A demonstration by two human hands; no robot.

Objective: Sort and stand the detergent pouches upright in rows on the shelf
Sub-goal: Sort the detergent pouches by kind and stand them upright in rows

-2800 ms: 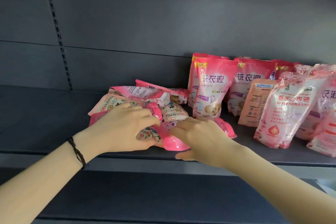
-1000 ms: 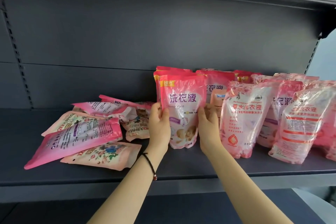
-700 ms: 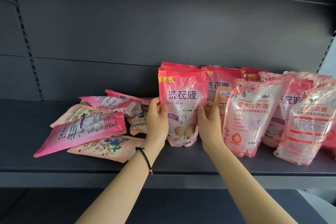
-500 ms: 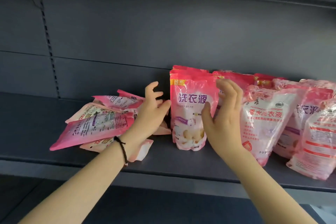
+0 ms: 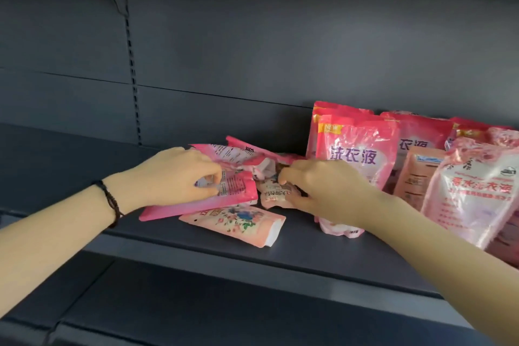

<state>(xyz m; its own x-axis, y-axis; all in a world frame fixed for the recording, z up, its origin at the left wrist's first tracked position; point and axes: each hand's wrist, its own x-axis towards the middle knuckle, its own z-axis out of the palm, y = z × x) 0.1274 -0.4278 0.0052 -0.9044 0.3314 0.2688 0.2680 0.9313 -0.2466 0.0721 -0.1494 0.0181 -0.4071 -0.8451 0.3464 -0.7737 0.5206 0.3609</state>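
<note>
Left hand (image 5: pixel 174 177), right hand (image 5: pixel 323 191) — pinching pouches (image 5: pixel 236 195).

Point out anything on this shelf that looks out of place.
A heap of pouches lies flat and crisscrossed left of the upright rows; one floral pouch lies face up at the front. The left hand grips a pink pouch, the right hand pinches a crumpled small pouch.

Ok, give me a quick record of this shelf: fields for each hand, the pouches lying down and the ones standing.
left hand: grips the bright pink pouch, which lies flat
right hand: pinches a small pale pouch beside it
floral pouch: flat, nearest the front edge, no hand on it
standing pouches: upright in rows on the right
shelf: dark grey
</note>
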